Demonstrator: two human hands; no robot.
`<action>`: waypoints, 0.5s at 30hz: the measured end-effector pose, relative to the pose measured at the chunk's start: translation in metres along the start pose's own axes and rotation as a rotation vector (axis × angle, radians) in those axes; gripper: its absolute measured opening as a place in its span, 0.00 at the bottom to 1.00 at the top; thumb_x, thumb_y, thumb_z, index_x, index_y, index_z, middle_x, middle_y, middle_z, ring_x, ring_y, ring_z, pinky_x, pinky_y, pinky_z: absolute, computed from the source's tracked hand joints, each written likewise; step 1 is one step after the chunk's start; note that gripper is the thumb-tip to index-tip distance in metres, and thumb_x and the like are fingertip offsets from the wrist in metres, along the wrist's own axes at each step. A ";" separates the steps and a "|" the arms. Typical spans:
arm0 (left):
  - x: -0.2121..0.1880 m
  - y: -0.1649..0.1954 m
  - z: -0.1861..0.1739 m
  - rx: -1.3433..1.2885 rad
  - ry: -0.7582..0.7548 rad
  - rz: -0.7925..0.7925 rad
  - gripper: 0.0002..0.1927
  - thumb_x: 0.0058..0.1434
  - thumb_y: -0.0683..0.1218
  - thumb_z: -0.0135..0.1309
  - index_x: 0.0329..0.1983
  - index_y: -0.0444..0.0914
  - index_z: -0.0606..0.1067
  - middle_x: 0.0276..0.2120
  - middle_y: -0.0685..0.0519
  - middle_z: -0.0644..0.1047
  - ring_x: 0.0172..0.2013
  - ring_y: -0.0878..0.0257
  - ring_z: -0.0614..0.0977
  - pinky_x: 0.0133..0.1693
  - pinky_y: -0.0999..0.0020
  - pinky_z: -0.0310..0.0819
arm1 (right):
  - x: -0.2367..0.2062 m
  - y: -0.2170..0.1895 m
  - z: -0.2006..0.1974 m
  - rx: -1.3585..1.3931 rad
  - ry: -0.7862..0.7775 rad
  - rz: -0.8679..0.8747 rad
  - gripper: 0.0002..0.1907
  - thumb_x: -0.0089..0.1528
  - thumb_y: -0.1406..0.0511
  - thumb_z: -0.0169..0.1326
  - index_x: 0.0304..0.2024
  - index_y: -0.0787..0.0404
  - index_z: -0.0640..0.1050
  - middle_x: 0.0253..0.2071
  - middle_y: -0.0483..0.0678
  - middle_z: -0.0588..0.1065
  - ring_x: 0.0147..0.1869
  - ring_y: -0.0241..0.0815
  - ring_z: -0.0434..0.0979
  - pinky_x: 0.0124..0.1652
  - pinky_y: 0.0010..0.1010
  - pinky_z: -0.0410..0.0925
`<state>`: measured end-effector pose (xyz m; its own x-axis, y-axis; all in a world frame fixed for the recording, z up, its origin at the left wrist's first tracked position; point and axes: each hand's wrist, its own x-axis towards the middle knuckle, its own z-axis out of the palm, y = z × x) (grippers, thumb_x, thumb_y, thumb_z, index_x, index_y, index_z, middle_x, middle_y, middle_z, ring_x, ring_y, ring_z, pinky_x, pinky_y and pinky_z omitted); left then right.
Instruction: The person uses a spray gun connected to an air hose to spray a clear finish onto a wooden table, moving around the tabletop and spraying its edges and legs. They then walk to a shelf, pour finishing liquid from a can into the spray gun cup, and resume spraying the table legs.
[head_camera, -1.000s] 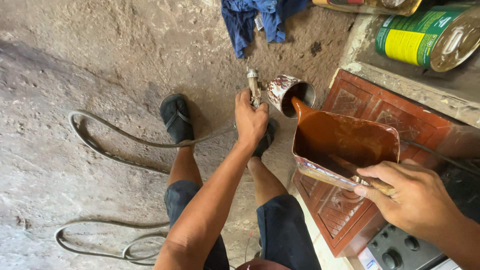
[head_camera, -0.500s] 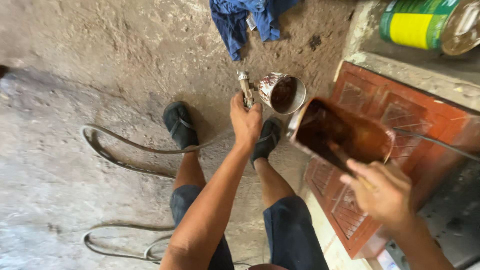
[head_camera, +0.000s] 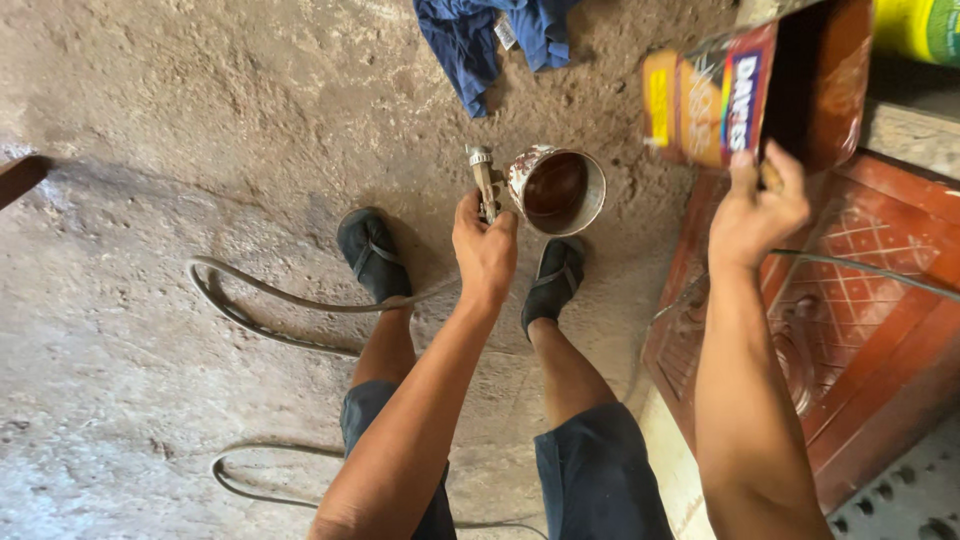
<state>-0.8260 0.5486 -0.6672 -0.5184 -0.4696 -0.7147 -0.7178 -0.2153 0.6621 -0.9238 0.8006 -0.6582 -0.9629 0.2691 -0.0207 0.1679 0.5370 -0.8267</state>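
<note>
My left hand (head_camera: 484, 243) closed round spray gun (head_camera: 484, 183), its open cup (head_camera: 557, 190) above the floor: hold level; right hand (head_camera: 757, 208) gripping tilted-back paint can (head_camera: 760, 92): steady drips

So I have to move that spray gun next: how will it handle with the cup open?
Probably top-heavy: the metal cup sits beside the spray gun the left hand grips. It holds dark liquid with no lid, so tilting would likely spill. The hose on the floor may drag.
</note>
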 end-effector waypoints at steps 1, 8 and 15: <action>0.000 0.001 0.000 -0.018 -0.003 -0.005 0.20 0.54 0.42 0.51 0.51 0.32 0.76 0.26 0.55 0.71 0.26 0.68 0.69 0.28 0.69 0.66 | 0.009 0.002 0.008 -0.001 0.017 -0.050 0.14 0.71 0.75 0.62 0.56 0.77 0.76 0.50 0.57 0.80 0.51 0.42 0.81 0.54 0.31 0.74; -0.001 0.008 0.002 -0.093 -0.060 -0.034 0.22 0.54 0.41 0.48 0.53 0.33 0.75 0.23 0.59 0.67 0.23 0.71 0.65 0.24 0.72 0.59 | 0.037 0.004 0.045 0.199 0.077 -0.111 0.15 0.70 0.76 0.62 0.57 0.78 0.75 0.52 0.57 0.80 0.54 0.44 0.81 0.56 0.33 0.75; 0.001 0.009 0.003 -0.064 -0.056 0.000 0.18 0.56 0.40 0.50 0.50 0.32 0.75 0.25 0.60 0.69 0.24 0.73 0.68 0.25 0.73 0.62 | 0.019 0.006 0.020 -0.359 0.039 -0.136 0.29 0.68 0.74 0.68 0.69 0.63 0.71 0.62 0.57 0.69 0.66 0.48 0.72 0.62 0.38 0.71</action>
<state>-0.8344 0.5485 -0.6626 -0.5448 -0.4215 -0.7249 -0.6874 -0.2706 0.6739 -0.9450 0.7932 -0.6745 -0.9738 0.2029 0.1030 0.1092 0.8138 -0.5708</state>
